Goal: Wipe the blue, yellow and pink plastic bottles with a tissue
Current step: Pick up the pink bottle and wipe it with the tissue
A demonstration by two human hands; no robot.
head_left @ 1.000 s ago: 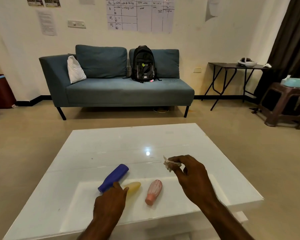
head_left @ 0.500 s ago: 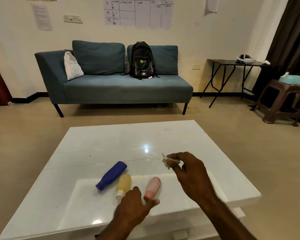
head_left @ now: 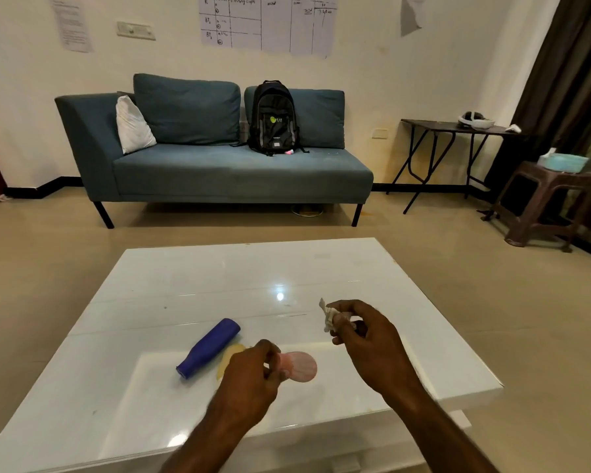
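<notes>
On the white glossy table [head_left: 191,281] a blue bottle [head_left: 208,348] lies on its side, cap toward me. Right of it lies a yellow bottle [head_left: 228,360], mostly hidden behind my left hand [head_left: 249,377]. That hand is closed on the neck of the pink ribbed bottle [head_left: 299,367], whose round base points away and to the right. My right hand [head_left: 365,332] hovers above the table to the right, pinching a crumpled white tissue [head_left: 328,315] between thumb and fingers.
A blue sofa [head_left: 219,172] with a black backpack [head_left: 275,119] and a white pillow stands across the floor. A dark folding table [head_left: 458,131] and a brown stool [head_left: 546,203] with a tissue box stand at the right by a curtain.
My left hand moved from the blue and yellow bottles rightward to the pink bottle and took hold of it, turning its base outward. My right hand kept the tissue, almost still.
</notes>
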